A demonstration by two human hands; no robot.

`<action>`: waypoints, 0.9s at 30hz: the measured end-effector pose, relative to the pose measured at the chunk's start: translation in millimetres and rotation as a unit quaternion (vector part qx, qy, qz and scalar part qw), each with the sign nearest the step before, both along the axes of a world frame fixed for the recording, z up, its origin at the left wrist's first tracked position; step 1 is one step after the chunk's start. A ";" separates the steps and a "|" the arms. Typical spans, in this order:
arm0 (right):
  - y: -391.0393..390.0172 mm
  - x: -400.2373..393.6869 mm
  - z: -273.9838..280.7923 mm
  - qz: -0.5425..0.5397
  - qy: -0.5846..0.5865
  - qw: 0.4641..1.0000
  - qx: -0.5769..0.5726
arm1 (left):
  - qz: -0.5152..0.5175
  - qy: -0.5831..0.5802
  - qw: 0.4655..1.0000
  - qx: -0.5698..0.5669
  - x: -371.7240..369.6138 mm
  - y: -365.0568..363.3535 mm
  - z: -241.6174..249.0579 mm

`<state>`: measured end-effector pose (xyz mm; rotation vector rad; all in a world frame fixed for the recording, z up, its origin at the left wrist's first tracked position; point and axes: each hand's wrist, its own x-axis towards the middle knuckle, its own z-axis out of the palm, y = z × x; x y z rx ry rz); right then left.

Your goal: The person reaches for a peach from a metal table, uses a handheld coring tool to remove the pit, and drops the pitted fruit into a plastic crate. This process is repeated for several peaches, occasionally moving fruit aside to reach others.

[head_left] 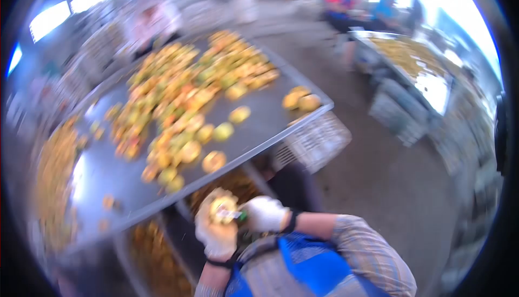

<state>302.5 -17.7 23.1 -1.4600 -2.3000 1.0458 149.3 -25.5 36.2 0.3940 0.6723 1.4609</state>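
My left hand point(216, 240), in a white glove, is closed around a cut pale-yellow fruit point(223, 209), with the cut face turned up. My right hand point(265, 214), also in a white glove, grips a small green-handled tool point(241, 216). Its tip lies against the fruit, but blur hides the exact shape. Both hands are in front of my blue apron point(316, 259), just off the near edge of a metal table point(259, 118). On that table lies a large heap of yellow, orange and greenish fruit point(178, 91), some of it cut.
A white plastic crate point(316, 143) stands below the table's right corner. Under the near edge are peelings or fruit pieces point(157, 259). A person in pale clothing point(154, 24) is across the table. Other people point(343, 5) work near a second table point(405, 54), with stacked crates point(400, 110) beside it.
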 end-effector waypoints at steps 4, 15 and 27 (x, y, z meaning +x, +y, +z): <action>-1.5 -8.7 -35.0 -0.045 0.030 0.996 -0.066 | 0.000 0.069 0.997 -0.022 1.5 3.0 -12.9; -7.0 -11.9 -15.5 -0.058 0.113 0.991 -0.049 | -0.023 0.089 0.994 0.055 -1.9 9.9 -6.2; 6.8 8.3 35.4 0.006 -0.004 0.997 0.081 | -0.074 0.012 0.995 -0.063 -40.2 9.7 -8.0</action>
